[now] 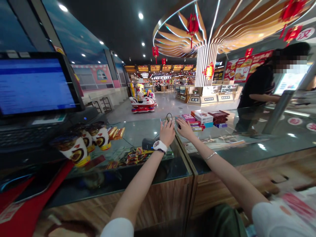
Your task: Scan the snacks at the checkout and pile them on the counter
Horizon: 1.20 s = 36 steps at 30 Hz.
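Observation:
My left hand (167, 133), with a white watch (160, 145) on its wrist, reaches over the glass counter (140, 126) with its fingers stretched out and apart. A thin black cable loop (169, 115) rises just beyond its fingertips. Beside it, across the seam between two counter sections, my right hand (185, 129) rests with fingers extended, close to the left end of a group of stacked snack boxes (202, 116). Brown packets (219, 117) lie at the right of that group. Below my left hand sits a dark handheld device (148, 144). What lies under my palms is hidden.
Several snack cups (75, 151) and yellow-wrapped bars (116, 133) stand at the left, by a monitor (37, 85) and keyboard (17, 136). Within the counter are packaged goods (135, 156). At the right a person (256, 82) in dark clothing stands across the counter.

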Tool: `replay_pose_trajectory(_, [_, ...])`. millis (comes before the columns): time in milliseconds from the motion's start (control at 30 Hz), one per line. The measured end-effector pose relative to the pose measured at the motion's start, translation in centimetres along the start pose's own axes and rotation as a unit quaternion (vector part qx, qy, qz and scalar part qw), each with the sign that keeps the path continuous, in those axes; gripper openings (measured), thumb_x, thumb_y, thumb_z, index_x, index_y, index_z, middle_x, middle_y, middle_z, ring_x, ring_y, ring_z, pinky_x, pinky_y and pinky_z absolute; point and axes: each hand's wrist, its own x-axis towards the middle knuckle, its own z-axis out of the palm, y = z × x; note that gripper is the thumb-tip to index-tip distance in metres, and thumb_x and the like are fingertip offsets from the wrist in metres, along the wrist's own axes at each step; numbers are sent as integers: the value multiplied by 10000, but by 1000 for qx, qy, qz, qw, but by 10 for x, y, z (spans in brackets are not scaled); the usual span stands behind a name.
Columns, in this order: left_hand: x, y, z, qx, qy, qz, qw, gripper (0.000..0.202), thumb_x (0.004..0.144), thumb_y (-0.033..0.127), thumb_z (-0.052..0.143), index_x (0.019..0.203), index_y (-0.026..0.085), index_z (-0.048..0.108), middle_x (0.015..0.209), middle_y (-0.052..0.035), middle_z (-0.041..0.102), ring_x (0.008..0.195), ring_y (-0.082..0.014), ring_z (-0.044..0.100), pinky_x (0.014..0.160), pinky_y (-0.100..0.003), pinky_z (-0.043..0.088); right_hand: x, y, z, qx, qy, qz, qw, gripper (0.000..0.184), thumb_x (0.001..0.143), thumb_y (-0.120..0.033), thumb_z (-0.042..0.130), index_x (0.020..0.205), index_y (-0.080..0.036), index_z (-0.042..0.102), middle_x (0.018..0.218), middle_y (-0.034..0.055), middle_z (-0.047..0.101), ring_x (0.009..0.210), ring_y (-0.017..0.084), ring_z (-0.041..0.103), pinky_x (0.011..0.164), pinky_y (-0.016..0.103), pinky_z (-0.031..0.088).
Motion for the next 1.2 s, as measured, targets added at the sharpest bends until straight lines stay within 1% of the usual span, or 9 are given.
replay_pose_trajectory(167, [-36,-30,-31,11,30,9,999,468,957,239,424,1408,176,534,1516,-90,500,1443,-280,392,1257,-542,175,-10,-27,1,43,21,-55,997,565,885,-212,510,1449,-201,490,1537,108,466,1442,271,389,1212,573,187])
replay_pose_trajectory(300, [-66,-60,-52,20,49,5,999,425,976,262,410,1361,168,565,1480,-101,537,1410,-276,434,1249,-540,191,-21,-57,-1,91,15,-100,991,540,873,-210,522,1412,-193,518,1492,114,516,1396,268,447,1201,563,228])
replay_pose_trajectory(467, [-100,-104,-79,33,75,-28,996,359,974,252,413,1266,185,612,1377,-98,613,1350,-257,493,1246,-523,199,-34,-105,6,156,25,-157,975,489,845,-177,527,1332,-200,576,1375,118,595,1280,273,541,1158,544,321])
replay_pose_trajectory(600, [-123,-142,-93,55,106,-80,990,333,953,234,426,1213,189,628,1328,-99,632,1310,-252,519,1242,-493,218,-38,-151,18,213,20,-207,955,481,833,-166,537,1311,-197,578,1325,117,602,1246,262,547,1123,474,394])
replay_pose_trajectory(700, [-139,-166,-95,78,117,-135,981,350,932,213,436,1230,177,615,1341,-115,621,1311,-261,517,1222,-479,257,-37,-184,31,247,5,-226,942,510,820,-157,548,1328,-195,555,1332,114,582,1246,253,540,1119,441,404])
replay_pose_trajectory(800, [-154,-183,-89,123,103,-217,963,383,897,205,481,1259,153,594,1362,-160,597,1290,-302,530,1186,-499,300,-30,-213,49,272,-20,-229,934,534,812,-154,554,1344,-182,531,1335,124,567,1245,254,537,1121,437,401])
replay_pose_trajectory(967, [-168,-199,-74,163,63,-332,927,416,924,295,489,1272,79,561,1343,-250,575,1244,-352,561,1055,-500,438,-10,-252,89,311,-58,-177,932,552,784,-98,517,1334,-141,521,1347,164,567,1261,263,536,1130,447,385])
replay_pose_trajectory(1067, [-167,-206,-70,165,65,-366,913,508,964,361,446,1368,55,482,1374,-253,554,1224,-356,578,1001,-467,480,4,-272,114,347,-76,-134,925,590,741,-73,529,1327,-138,513,1335,164,593,1278,268,540,1130,449,388])
replay_pose_trajectory(1200, [-169,-217,-66,156,77,-383,907,614,978,362,436,1492,42,339,1438,-266,509,1262,-352,565,1020,-444,480,19,-292,142,400,-92,-102,906,681,714,-70,543,1386,-133,461,1401,167,571,1325,275,526,1155,466,362])
